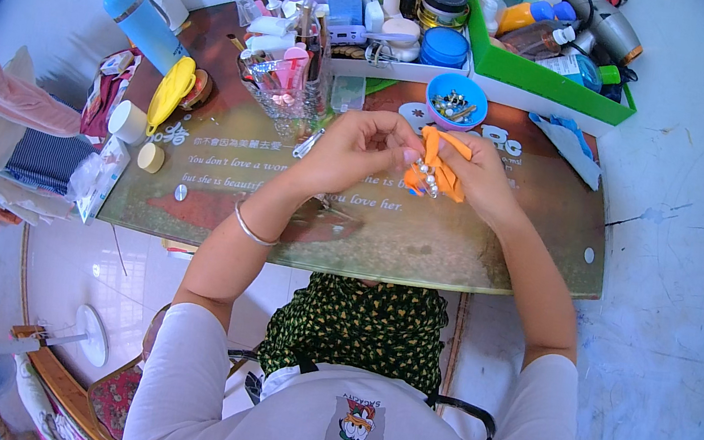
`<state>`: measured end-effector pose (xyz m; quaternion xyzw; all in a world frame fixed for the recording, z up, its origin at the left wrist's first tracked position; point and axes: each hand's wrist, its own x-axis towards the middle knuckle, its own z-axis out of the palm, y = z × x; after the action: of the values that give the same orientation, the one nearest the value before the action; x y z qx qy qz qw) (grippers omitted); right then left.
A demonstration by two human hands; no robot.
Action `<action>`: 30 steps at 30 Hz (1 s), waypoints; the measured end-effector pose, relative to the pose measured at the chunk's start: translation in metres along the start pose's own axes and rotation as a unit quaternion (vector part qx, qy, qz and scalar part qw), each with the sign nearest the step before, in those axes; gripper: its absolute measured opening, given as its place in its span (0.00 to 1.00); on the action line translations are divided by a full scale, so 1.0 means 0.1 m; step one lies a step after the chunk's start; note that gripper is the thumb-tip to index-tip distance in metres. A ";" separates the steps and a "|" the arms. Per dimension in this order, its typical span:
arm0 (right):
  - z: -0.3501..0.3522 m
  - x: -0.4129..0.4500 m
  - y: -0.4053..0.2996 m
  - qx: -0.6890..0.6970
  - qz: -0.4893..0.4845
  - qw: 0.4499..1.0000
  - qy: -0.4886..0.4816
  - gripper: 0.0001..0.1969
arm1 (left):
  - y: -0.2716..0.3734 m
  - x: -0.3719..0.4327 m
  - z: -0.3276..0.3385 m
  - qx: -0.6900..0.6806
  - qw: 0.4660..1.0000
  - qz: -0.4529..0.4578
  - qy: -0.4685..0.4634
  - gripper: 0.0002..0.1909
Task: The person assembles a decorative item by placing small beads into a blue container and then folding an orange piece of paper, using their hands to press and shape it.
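Observation:
Above the glass tabletop point(428, 251), my right hand point(477, 170) grips a bunched orange cloth point(449, 179). My left hand point(361, 154) meets it from the left, thumb and fingertips pinched at a piece of beaded jewellery point(427, 178) with round silvery beads. The jewellery lies against the cloth, and its exact shape is partly hidden by the fingers. Just beyond my hands stands a small blue bowl point(457, 96) holding several small metallic pieces. A silvery metal clip-like item point(309, 144) lies beside my left hand, partly covered by it.
A clear holder point(284, 102) with brushes stands left of my hands. Behind are a white box point(400, 70) of jars and a green box point(546, 85) with bottles and a hair dryer. A blue flask point(143, 25), yellow lid point(171, 93) and white jar point(128, 122) occupy the left; a folded cloth point(568, 149), the right.

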<state>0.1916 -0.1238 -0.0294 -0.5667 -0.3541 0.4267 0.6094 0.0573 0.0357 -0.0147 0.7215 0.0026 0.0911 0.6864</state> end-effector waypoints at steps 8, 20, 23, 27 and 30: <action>0.11 -0.06 0.03 -0.038 0.021 0.996 -0.077 0.13 | 0.12 0.00 0.02 0.185 0.982 0.012 0.041 0.06; 0.14 -0.08 -0.01 -0.005 0.049 0.999 -0.011 0.20 | 0.07 -0.02 0.08 0.048 0.998 0.031 0.011 0.05; 0.08 -0.07 0.02 0.014 0.031 0.998 -0.044 0.19 | 0.08 -0.03 0.07 0.046 0.998 0.045 0.018 0.05; 0.13 -0.03 0.07 -0.059 -0.047 0.994 0.080 0.16 | 0.08 -0.02 0.07 0.045 0.998 0.044 0.024 0.05; 0.10 -0.02 0.05 -0.132 -0.116 0.981 0.082 0.14 | 0.06 -0.01 0.04 0.069 0.997 0.024 0.026 0.05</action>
<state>0.1809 -0.1213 -0.0333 -0.6300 -0.4195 0.2552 0.6017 0.0560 0.0315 -0.0088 0.7642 0.0093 0.1258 0.6325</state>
